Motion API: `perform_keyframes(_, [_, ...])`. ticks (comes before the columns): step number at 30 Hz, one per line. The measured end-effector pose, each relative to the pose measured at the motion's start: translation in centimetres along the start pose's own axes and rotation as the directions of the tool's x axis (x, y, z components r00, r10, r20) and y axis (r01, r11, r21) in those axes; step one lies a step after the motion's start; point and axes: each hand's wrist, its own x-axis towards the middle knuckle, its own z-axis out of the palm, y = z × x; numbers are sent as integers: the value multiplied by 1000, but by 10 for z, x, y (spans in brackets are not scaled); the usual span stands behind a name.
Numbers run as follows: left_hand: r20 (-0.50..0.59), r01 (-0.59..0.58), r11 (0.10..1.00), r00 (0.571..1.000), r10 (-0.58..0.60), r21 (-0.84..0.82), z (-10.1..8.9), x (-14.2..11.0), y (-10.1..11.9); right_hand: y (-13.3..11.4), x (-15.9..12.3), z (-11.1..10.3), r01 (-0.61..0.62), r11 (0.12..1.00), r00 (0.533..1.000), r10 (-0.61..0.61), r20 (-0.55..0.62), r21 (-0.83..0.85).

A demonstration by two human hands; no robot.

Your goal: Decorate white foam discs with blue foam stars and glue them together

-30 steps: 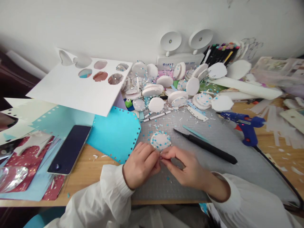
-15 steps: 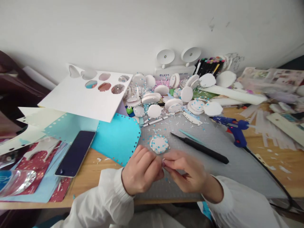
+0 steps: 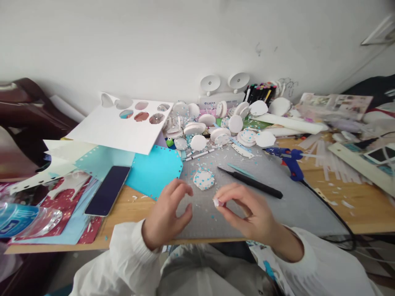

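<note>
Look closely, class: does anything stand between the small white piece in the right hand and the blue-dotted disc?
Nothing visible does: the right hand pinches the small white piece near the blue-dotted disc; grey mat shows between.

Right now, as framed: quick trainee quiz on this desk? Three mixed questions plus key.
1. Which hand pinches the white piece?
2. True or false: the phone lies left of the black tool.
3. Which of these is nearest the left hand?
a) glue gun
b) bright blue sheet
c) markers

Key:
1. The right hand.
2. True.
3. b
</note>
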Motion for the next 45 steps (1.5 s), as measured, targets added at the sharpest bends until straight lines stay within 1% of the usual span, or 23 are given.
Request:
perform_keyframes(2, [-5,54,999,999,-54,-2,-1,-6,-1,-1,-2,1,-16,1000,1000,16,0,-9])
perform_keyframes(5, [5,62,998,998,-62,-25,-6,-11,4,-2,-5,1,-15,999,1000,16,17,-32])
perform_keyframes(8, [12,40,987,999,-39,-153,-9,-10,15,-3,-5,3,13,998,999,-10,49,-62])
perform_keyframes(11, [16,25,950,1000,-22,-312,-4,-5,26,-6,-3,6,71,990,995,-61,83,-121])
perform_keyframes(15, [17,12,930,1000,-6,-367,4,0,30,-6,-1,8,124,975,988,-104,115,-185])
perform_keyframes(17, [13,-7,924,1000,13,-383,5,0,28,-5,-3,9,103,976,989,-80,123,-193])
perform_keyframes(19, [7,-22,916,1000,27,-401,5,0,26,-4,-4,9,36,977,994,-13,111,-209])
perform_keyframes(21, [-3,-29,914,1000,30,-405,4,-1,24,-5,-5,9,-22,966,992,53,115,-258])
perform_keyframes(23, [-7,-40,921,999,40,-387,3,-1,23,-7,-4,9,-20,936,979,91,185,-353])
perform_keyframes(25, [-5,-63,935,998,66,-349,3,-1,21,-9,-2,9,32,891,951,112,288,-454])
perform_keyframes(27, [9,-82,950,996,89,-300,3,-2,20,-10,0,9,67,857,919,146,365,-511])
perform_keyframes(29, [36,-91,960,994,104,-265,3,-2,19,-9,2,9,67,858,889,180,420,-509])
perform_keyframes(31, [67,-92,964,992,111,-248,4,-3,17,-8,3,8,38,869,861,222,458,-493])
perform_keyframes(34, [101,-79,969,989,105,-233,4,-5,15,-7,4,8,-15,867,835,284,471,-497])
perform_keyframes(38, [99,-69,965,990,97,-254,6,-6,14,-8,5,10,-68,878,820,320,475,-474])
perform_keyframes(42, [43,-52,952,997,69,-303,8,-5,16,-9,6,11,-79,899,809,310,500,-430])
perform_keyframes(44, [11,-44,944,999,51,-327,9,-4,17,-9,6,11,-60,908,815,285,505,-414])
perform_keyframes(45, [-3,-43,940,999,44,-338,9,-3,18,-9,5,12,-42,912,826,261,499,-408])
